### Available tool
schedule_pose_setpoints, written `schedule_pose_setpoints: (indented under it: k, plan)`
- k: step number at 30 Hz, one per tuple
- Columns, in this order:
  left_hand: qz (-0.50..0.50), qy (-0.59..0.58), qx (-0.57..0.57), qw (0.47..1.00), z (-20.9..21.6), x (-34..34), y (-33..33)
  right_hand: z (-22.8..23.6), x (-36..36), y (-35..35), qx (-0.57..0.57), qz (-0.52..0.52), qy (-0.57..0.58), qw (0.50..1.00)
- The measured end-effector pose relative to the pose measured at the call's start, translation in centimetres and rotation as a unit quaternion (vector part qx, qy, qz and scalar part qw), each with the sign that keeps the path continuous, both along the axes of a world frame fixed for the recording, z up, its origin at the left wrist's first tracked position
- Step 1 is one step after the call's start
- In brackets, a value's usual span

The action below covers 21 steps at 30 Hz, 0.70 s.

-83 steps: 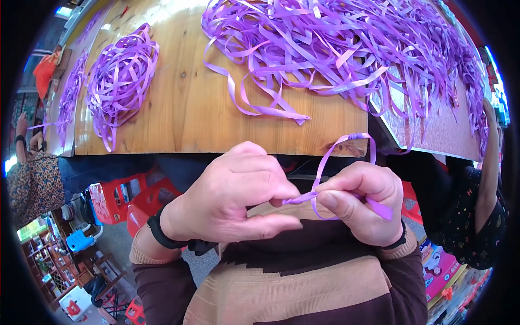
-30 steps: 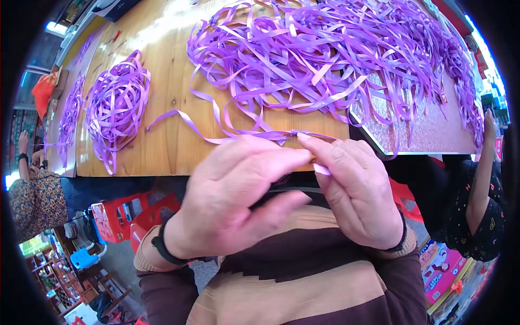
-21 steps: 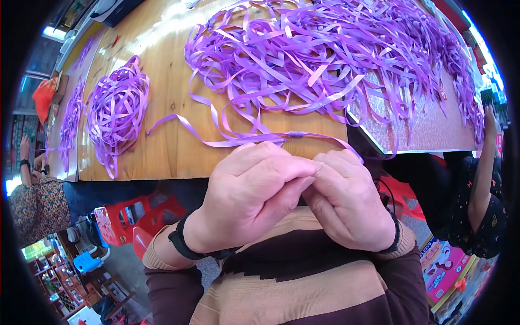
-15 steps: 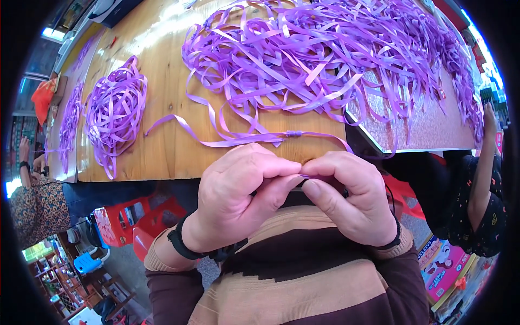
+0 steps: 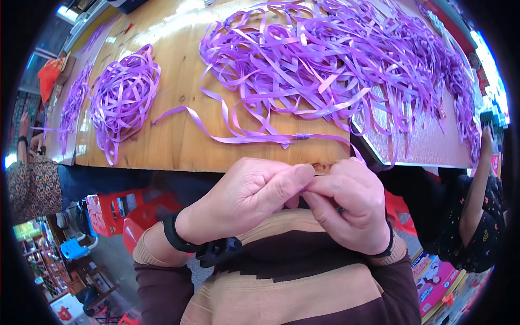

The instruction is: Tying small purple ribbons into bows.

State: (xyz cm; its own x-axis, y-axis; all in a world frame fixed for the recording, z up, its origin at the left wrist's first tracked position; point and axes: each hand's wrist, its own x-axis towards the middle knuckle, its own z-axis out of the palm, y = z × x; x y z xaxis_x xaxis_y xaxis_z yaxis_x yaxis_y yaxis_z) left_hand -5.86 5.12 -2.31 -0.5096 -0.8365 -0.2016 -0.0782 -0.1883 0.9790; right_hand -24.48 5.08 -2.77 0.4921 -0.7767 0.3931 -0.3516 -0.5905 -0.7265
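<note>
Just off the table's near edge, my left hand [image 5: 257,189] and my right hand [image 5: 349,203] meet at the fingertips, both closed in a pinch. A thin purple ribbon [image 5: 244,140] lies along the table front and bends over the edge to my right hand. Its end between the fingers is mostly hidden now; the earlier frame shows purple at both hands' fingertips. A small gathered band [image 5: 302,136] sits on the ribbon, close to a loose cut end. Beyond it spreads a big tangled heap of purple ribbons [image 5: 319,70].
A separate ribbon bundle [image 5: 125,97] lies on the left of the wooden table [image 5: 181,130]. A pale panel [image 5: 422,146] with a dark edge joins on the right. Other people sit at both sides. Red stools [image 5: 108,214] stand below left.
My left thumb has moved up over the pinch, and my right fingers have curled in more tightly. The purple strip between the fingertips is now covered. The view has shifted slightly.
</note>
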Motion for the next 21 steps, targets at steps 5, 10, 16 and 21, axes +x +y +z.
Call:
schedule_pose_setpoints:
  k: [5,10,16,21]
  plan:
    - [0.014,0.043,0.082,0.996,-0.8,0.5,0.5,-0.4,0.2,-0.1,-0.03,0.0,0.027,0.999]
    - [0.061,0.11,0.183,0.975,-0.1,0.8,0.6,-0.4,0.9,-0.2,0.009,-0.027,-0.019,0.999]
    - [0.079,0.121,0.163,0.976,0.3,1.4,0.9,-0.8,0.8,-0.4,0.03,-0.034,-0.033,0.998]
    - [0.155,0.142,0.076,0.975,-0.3,0.4,1.3,-1.1,1.7,0.1,-0.009,-0.007,-0.024,1.0]
